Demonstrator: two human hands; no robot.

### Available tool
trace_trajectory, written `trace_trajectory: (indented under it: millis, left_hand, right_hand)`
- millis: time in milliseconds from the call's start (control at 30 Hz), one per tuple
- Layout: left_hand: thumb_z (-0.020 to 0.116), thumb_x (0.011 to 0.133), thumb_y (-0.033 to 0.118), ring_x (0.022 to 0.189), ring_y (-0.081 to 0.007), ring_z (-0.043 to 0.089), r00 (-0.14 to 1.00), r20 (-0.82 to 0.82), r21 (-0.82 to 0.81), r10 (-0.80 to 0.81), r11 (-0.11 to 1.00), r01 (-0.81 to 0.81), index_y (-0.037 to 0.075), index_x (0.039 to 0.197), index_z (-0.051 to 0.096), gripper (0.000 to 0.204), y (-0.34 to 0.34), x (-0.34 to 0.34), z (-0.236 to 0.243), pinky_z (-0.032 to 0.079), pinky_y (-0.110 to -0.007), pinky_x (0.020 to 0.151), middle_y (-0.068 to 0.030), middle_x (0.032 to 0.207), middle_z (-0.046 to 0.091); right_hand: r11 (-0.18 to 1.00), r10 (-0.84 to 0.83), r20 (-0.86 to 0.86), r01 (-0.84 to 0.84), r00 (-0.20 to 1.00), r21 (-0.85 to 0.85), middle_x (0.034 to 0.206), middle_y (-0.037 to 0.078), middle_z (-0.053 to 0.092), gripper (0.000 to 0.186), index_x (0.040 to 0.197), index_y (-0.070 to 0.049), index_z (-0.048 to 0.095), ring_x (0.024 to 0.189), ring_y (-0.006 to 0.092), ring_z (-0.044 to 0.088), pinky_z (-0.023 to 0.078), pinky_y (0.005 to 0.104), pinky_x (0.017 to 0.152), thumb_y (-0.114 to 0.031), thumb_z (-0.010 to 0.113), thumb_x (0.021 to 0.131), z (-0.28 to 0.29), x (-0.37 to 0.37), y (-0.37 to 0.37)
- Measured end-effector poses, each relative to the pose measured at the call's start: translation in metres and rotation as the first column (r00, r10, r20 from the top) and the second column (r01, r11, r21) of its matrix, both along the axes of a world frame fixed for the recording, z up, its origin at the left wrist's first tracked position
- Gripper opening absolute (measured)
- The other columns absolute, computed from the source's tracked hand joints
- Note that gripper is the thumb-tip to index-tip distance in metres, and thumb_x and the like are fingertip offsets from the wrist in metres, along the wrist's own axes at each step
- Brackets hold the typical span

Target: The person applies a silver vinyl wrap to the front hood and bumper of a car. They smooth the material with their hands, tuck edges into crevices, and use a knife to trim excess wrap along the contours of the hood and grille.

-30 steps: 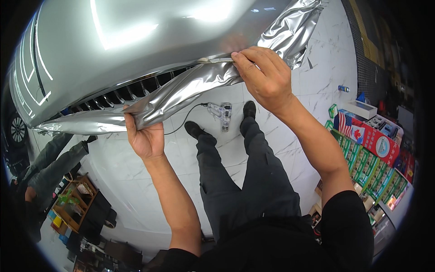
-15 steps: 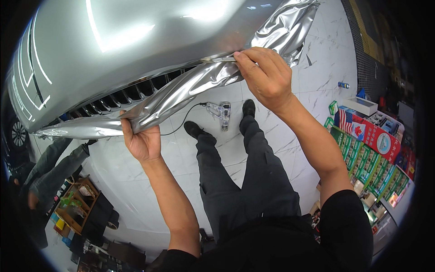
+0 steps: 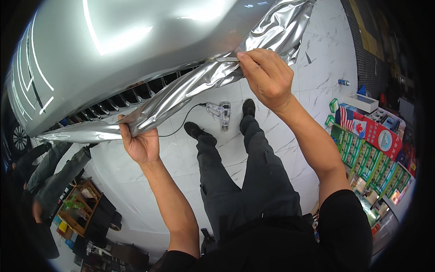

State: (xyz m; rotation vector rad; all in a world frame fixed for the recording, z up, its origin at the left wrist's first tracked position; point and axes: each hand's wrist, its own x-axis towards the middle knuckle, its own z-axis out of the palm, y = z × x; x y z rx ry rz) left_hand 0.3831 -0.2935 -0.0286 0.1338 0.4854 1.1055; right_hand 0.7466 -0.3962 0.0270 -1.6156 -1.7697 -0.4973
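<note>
A loose strip of shiny silver vinyl film (image 3: 199, 84) hangs in folds along the front edge of a silver car hood (image 3: 136, 41), just above the dark grille (image 3: 118, 100). My left hand (image 3: 141, 146) pinches the lower edge of the film, thumb and fingers on either side. My right hand (image 3: 269, 79) is closed on a slim metal utility knife (image 3: 227, 59). Its tip points left, at the line where film meets hood edge. Farther right, the film spreads into a wide crumpled flap (image 3: 276, 31).
A heat gun (image 3: 224, 115) with a cord lies on the white marbled floor (image 3: 290, 149) by my shoes. A spray can (image 3: 343, 82) and a stand of green boxes (image 3: 369, 158) are at right. Another person's legs (image 3: 59, 167) show at left, near a wooden tool cart (image 3: 84, 204).
My right hand and the knife have shifted slightly right along the hood edge. The left hand keeps its hold, moving very little. The person at left has shifted position.
</note>
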Motion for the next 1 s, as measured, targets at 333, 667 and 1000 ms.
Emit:
trace_trajectory:
  millis: [333,667,1000]
  left_hand:
    - [0.072,0.111,0.021,0.138,-0.0256,0.063,1.000,-0.015,-0.003,-0.008,1.000,0.008,0.014,0.133,0.077,0.024,0.000,0.000,0.000,0.036,-0.057,0.131,0.0019,0.129,0.079]
    - [0.074,0.108,0.017,0.118,-0.0174,0.073,0.994,0.104,0.010,-0.039,0.999,0.038,0.014,0.130,0.070,0.023,-0.011,-0.019,-0.011,0.049,-0.052,0.121,-0.0006,0.119,0.083]
    - [0.076,0.107,0.023,0.122,-0.0190,0.072,0.966,0.242,-0.038,-0.092,0.994,0.104,0.014,0.132,0.067,0.028,-0.027,-0.031,-0.016,0.048,-0.052,0.121,0.0018,0.125,0.079]
  right_hand:
    - [0.999,-0.034,0.018,0.035,0.999,-0.016,0.098,0.006,0.077,0.037,0.112,-0.003,0.082,0.083,0.0258,0.073,0.059,0.0352,0.068,0.006,0.090,0.078,-0.001,0.006,-0.007]
    - [0.948,-0.137,-0.165,0.081,0.977,-0.308,0.092,0.005,0.075,0.021,0.109,-0.005,0.081,0.070,0.0218,0.069,0.054,0.0348,0.060,0.000,0.085,0.088,0.020,-0.005,-0.040]
    - [0.743,-0.265,-0.143,0.107,0.954,-0.660,0.088,0.011,0.070,0.008,0.104,-0.004,0.077,0.073,0.0346,0.070,0.055,0.0463,0.064,-0.007,0.077,0.096,0.070,-0.007,-0.056]
